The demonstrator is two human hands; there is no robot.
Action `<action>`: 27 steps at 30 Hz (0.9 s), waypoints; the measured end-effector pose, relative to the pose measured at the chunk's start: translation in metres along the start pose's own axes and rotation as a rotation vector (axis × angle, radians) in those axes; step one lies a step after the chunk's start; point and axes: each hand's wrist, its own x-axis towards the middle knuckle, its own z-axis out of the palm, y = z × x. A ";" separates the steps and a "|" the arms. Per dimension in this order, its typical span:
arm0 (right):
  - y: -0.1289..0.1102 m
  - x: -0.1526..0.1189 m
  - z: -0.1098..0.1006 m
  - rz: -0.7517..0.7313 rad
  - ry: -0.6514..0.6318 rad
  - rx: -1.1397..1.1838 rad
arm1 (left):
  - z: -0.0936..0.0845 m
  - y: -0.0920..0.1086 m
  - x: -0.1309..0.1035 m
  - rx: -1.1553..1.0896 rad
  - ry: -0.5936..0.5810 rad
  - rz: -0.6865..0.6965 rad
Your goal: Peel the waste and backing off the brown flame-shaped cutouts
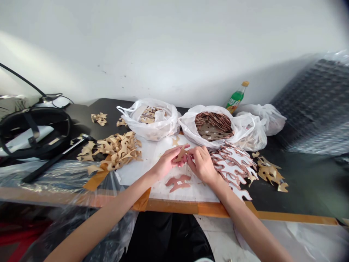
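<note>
Over the white sheet (158, 187), my left hand (170, 159) is closed on a small tan cut-out piece (180, 154) with curved edges. My right hand (200, 160) meets it from the other side, thumb and fingertips pinched at the piece's edge; what they grip is too small to make out. Just below lies a reddish-brown curvy cut-out (178, 183) with a small white label. Beside my right hand spreads a heap of white-faced, brown-edged cut-outs (231, 165). To the left of my left hand is a pile of tan cut-outs (120, 147).
Two white plastic bags (155, 129) of cut-outs stand behind my hands, with a green-labelled bottle (236, 98) and tied bags at back right. Loose tan pieces (269, 171) lie right. Left are a black headset (34, 131) and black stick (54, 162). Wrapped black trays (316, 102) are stacked far right.
</note>
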 end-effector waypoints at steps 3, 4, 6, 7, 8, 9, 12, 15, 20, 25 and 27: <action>-0.002 0.001 -0.001 0.014 -0.007 0.047 | -0.001 0.001 0.000 -0.008 -0.005 -0.003; -0.002 0.001 -0.001 0.025 -0.003 0.061 | -0.001 0.001 0.001 -0.008 -0.011 -0.003; -0.001 0.001 -0.001 0.049 0.014 0.097 | -0.002 0.001 0.001 -0.009 -0.016 0.000; -0.001 0.000 -0.001 0.063 0.023 0.119 | -0.002 0.000 0.001 -0.013 -0.015 0.002; -0.001 0.000 -0.001 0.078 0.031 0.139 | -0.003 0.000 0.002 -0.019 -0.015 0.004; -0.001 0.000 -0.001 0.090 0.038 0.154 | -0.003 0.000 0.002 -0.025 -0.014 0.007; -0.002 -0.001 -0.001 0.088 0.036 0.168 | -0.004 -0.001 0.002 -0.039 -0.008 0.018; -0.005 0.000 -0.001 0.048 0.021 0.185 | -0.003 0.000 0.001 -0.035 0.003 0.034; -0.009 0.001 0.001 0.077 -0.014 0.221 | 0.000 -0.002 0.000 0.028 -0.035 0.058; -0.011 0.000 0.004 0.101 -0.058 0.220 | -0.002 -0.014 0.002 0.097 -0.043 0.074; -0.012 0.000 0.005 0.096 -0.082 0.236 | -0.004 -0.018 0.003 0.117 -0.027 0.083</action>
